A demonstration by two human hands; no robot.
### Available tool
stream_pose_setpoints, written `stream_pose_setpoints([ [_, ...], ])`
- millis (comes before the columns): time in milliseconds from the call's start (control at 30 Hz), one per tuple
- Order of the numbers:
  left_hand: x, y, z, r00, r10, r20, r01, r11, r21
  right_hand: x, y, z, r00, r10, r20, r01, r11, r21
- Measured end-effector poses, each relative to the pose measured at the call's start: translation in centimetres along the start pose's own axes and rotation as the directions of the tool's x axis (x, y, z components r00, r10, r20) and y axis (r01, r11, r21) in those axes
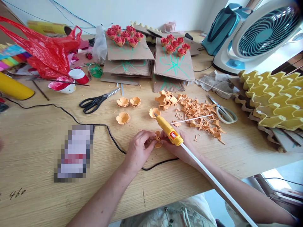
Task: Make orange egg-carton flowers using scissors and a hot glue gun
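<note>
My left hand (139,146) is near the table's middle, thumb and fingers pinched on a small orange egg-carton paper flower (157,143). My right hand (181,148) meets it from the other side, its fingertips at the same flower. A yellow hot glue gun (169,129) lies across my right hand, which appears closed around its handle; the grip is largely hidden. From the gun's back sticks a long white glue stick (213,181). Just beyond the nozzle sits an orange paper flower cup (155,113). More cups (122,118) stand to the left.
Black scissors (97,102) lie at left, grey-handled scissors (224,113) at right by orange scraps (201,116). A black cord (111,137) crosses the table past a blurred phone (75,151). Red flowers stand on cardboard (130,53) behind. Yellow egg trays (272,97) and a fan (262,41) are right.
</note>
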State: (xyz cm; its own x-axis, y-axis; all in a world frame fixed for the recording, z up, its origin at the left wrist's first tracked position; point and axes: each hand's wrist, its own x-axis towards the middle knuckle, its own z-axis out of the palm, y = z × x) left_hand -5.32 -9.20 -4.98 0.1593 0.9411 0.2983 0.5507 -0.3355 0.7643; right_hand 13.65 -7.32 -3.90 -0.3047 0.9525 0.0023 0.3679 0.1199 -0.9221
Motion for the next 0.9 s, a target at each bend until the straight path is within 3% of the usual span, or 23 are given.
stream_pose_setpoints([
  [233,-0.18,-0.01,0.15,0.999,0.032,-0.009,-0.032,0.999,0.014,0.07,0.44,0.12,1.000,0.002,0.003,-0.002,1.000,-0.013],
  [567,0.36,0.33,-0.40,0.996,-0.004,0.092,0.008,0.999,-0.046,0.07,0.33,0.40,0.998,-0.022,-0.051,0.018,0.998,-0.067],
  [900,0.42,0.54,0.11,0.996,0.021,0.083,-0.025,0.998,0.054,0.00,0.10,0.48,0.998,-0.004,-0.059,-0.001,0.997,-0.077],
])
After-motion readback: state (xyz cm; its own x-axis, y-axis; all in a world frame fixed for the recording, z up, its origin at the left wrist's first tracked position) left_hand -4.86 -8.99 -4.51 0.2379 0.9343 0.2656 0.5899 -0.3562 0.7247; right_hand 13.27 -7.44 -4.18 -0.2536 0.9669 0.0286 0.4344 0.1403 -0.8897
